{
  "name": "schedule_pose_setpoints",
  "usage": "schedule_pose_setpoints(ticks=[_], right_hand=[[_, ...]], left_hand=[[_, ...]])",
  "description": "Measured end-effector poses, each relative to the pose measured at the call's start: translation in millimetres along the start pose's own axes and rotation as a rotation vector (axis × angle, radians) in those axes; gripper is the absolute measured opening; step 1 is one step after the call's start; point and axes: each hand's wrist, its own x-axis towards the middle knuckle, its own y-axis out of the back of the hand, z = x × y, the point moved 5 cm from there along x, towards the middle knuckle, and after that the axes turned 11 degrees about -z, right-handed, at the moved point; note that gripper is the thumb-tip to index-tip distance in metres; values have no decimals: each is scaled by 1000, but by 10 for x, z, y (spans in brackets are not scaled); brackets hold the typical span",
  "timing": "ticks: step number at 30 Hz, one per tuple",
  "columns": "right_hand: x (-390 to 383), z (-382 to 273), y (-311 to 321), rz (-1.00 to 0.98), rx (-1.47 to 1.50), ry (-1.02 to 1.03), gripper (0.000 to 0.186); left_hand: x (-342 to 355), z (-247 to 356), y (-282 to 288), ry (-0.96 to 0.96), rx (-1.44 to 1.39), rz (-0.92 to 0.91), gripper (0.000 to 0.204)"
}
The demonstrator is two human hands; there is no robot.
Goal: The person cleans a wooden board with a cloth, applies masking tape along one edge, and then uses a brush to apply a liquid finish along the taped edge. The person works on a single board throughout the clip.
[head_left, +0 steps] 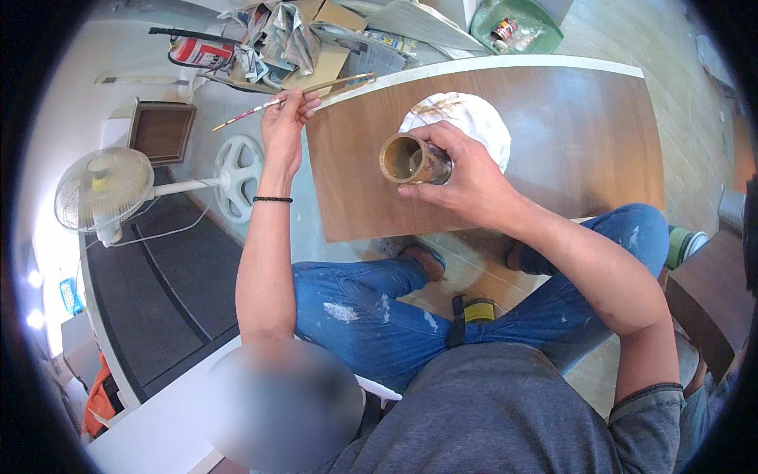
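Observation:
My left hand point(286, 126) is raised past the table's left edge, its fingers closed round a long thin paintbrush point(251, 113). The brush slants across the hand, with a red and white patterned stretch on the left and a darker tip on the right. My right hand point(466, 162) grips a brown cylindrical cup point(433, 163) by its side. The cup tilts so that its round mouth faces left and up toward me; its inside looks greyish. Behind it, a white rounded cloth-like piece point(488, 126) with brown smears lies on the wooden table point(584, 142).
A white pedestal fan point(106, 189) stands at left beside a dark flat panel point(158, 300). Newspapers and cardboard point(292, 43) pile up behind the table, near a red fire extinguisher point(201, 53). A green basin point(545, 35) sits at far right. My legs straddle the near side.

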Motion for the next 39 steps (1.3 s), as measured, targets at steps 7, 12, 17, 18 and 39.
schedule_pose_setpoints(ticks=[7,12,17,18,39], right_hand=[[-2,21,16,14,-11,-10,57],[0,21,37,10,-11,-26,59],[3,26,42,11,-19,-21,59],[1,27,43,11,-14,-20,59],[-17,12,83,-3,-33,-59,62]], left_hand=[[57,-25,-32,12,19,14,19],[85,-84,-22,28,36,18,20],[121,-127,-34,40,92,10,20],[126,-130,-25,39,99,14,19],[144,-73,-185,22,53,-21,20]])
